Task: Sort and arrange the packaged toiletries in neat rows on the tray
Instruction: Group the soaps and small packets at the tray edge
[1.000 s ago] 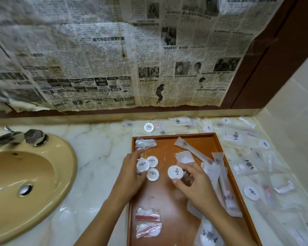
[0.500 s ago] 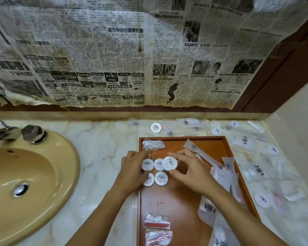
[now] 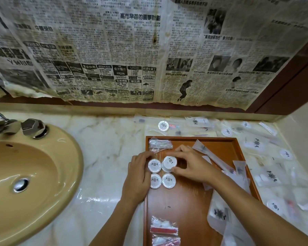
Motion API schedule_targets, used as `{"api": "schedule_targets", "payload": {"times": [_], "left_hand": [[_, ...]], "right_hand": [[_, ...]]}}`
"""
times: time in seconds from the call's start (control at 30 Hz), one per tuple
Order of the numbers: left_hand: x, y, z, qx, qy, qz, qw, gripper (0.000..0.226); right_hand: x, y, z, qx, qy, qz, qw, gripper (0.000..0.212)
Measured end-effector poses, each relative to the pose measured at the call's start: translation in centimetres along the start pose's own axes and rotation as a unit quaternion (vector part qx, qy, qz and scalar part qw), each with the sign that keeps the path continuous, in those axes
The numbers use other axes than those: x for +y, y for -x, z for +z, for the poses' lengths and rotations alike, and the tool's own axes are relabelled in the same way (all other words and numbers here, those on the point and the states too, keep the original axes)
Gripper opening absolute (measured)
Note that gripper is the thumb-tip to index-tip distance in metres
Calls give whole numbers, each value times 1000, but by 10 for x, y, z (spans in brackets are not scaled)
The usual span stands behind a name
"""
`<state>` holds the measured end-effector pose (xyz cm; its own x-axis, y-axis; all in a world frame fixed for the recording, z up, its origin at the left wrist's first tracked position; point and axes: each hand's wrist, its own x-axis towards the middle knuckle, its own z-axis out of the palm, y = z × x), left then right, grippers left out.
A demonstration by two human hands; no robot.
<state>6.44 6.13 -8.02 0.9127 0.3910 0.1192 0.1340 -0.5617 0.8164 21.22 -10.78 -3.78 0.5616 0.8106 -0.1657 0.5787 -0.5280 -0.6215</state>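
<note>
sink at 9 o'clock, well apart from tray | wooden tray at 6 o'clock on marble counter | left hand fingers straight, resting against left soap rounds | right hand pinches top-right soap round at tray's 11 o'clock, touching three others

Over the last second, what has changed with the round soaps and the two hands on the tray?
The right hand carried a round soap leftward from mid-tray and set it atop the block's far-right soap; it grips it there. The block now shows four rounds. The left hand stayed against the block's left side. The tray, the packets at its near end and the loose packets on the counter lie as before.
</note>
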Motion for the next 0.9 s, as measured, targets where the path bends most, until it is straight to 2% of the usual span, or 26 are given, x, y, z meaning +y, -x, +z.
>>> {"api": "schedule_targets", "payload": {"times": [0.27,0.47,0.57,0.63,0.73,0.9], "left_hand": [[-2,-4,0,15,8,20,1000,46],[-3,-4,0,14,3,20,1000,41],[-4,-5,0,12,6,20,1000,42],[-4,-5,1,13,6,20,1000,44],[-4,-5,1,19,6,23,1000,45],[-6,-6,2,20,8,28,999,47]], "right_hand": [[12,-3,5,-38,21,-23,999,55],[12,-4,7,-35,10,-12,999,56],[10,0,12,11,-7,32,999,62],[5,4,18,57,8,63,996,66],[-4,7,33,85,39,78,993,71],[-11,7,51,125,50,82,987,58]]}}
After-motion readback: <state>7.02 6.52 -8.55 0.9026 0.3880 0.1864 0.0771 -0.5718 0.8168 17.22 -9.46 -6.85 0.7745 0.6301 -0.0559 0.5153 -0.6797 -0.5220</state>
